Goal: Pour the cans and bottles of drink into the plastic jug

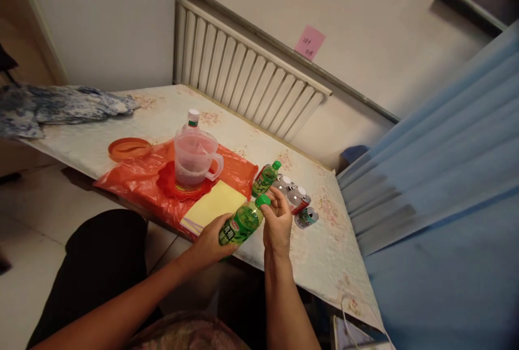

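Note:
My left hand (214, 240) is wrapped round the body of a green drink bottle (242, 223), which tilts up to the right above the table's front edge. At the bottle's top, the thumb and curled fingers of my right hand (279, 224) close on its green cap (263, 200). Just beyond them, a second green bottle (265, 178) stands capped on the table. A yellow cloth or paper pad (214, 204) lies left of the held bottle. Behind it, a clear plastic jug (193, 158) sits in a red scalloped tray (164, 182).
Several drink cans (307, 216) and clear white-capped containers (297, 194) stand to the right. A white-capped bottle (193, 118) is behind the jug. Red plastic sheeting (133, 172) and an orange lid (128, 148) lie left. A blue curtain (430, 188) hangs beside the table; a radiator (243, 64) lines the wall.

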{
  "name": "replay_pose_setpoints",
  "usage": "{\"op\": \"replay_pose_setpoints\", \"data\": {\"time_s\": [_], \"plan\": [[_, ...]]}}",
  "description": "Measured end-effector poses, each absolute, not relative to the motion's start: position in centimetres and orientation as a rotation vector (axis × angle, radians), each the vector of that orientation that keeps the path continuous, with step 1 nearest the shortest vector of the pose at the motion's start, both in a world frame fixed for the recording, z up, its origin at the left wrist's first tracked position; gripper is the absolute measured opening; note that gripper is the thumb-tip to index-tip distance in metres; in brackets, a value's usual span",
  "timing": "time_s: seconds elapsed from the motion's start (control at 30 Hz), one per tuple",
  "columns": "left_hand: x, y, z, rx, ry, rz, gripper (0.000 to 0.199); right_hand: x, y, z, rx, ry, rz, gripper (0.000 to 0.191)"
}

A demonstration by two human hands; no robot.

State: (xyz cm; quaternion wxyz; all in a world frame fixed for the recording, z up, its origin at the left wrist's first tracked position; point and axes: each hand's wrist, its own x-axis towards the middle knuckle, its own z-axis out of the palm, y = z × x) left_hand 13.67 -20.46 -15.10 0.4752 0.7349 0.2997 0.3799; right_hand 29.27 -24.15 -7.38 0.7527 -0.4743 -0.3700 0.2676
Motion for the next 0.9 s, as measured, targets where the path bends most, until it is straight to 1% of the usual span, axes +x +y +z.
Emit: {"op": "replay_pose_setpoints", "data": {"time_s": [0.13, 0.23, 0.43, 0.6, 0.77, 0.83, 0.9], "plan": [[13.9, -19.9, -14.8, 1.781, 0.746, 0.913, 0.057, 29.6, -24.5, -8.3, -1.024, -0.834, 0.647, 0.069], [14.2, -19.4, -14.7, 1.768, 0.777, 0.930, 0.057, 29.7, -25.2, -9.8, -1.082, -0.833, 0.736, 0.072], [15.9, -19.2, -15.6, 1.813, 0.777, 0.974, 0.056, 28.5, -26.7, -12.6, -1.275, -0.856, 0.839, 0.057], [18.1, -19.8, -17.5, 1.882, 0.765, 0.982, 0.060, 28.3, -27.2, -13.5, -1.402, -0.717, 0.722, 0.055], [19.2, -19.6, -18.6, 2.031, 0.580, 0.830, 0.072, 30.4, -27.9, -14.3, -1.470, -0.647, 0.574, 0.048], [19.2, -18.5, -19.3, 2.126, 0.556, 0.803, 0.069, 32.0, -28.5, -14.6, -1.484, -0.638, 0.529, 0.048], [19.1, -16.5, -20.2, 2.220, 0.639, 0.823, 0.055, 34.0, -29.2, -14.9, -1.512, -0.617, 0.470, 0.045]]}}
